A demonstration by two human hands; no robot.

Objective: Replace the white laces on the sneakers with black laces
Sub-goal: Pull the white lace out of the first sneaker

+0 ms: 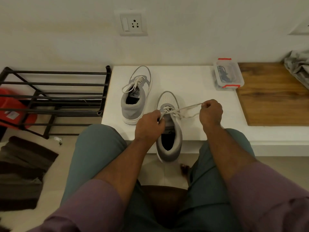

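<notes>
You are sitting with the near sneaker [169, 131] standing on the white ledge [192, 84] between your knees, heel overhanging the front edge. Your left hand [148, 126] is pinching the white lace [184, 108] at the eyelets beside the tongue; your right hand [211, 113] is pinching the free end and drawing it out taut to the right. Judgement: you are unthreading, so keep steadying the shoe with the left while pulling one crossing at a time, along the line of the eyelet, not upward. The far sneaker [136, 92] is sitting laced, well apart. The clear box [228, 74] at the ledge's far right appears to be holding the black laces [224, 75], lid on.
</notes>
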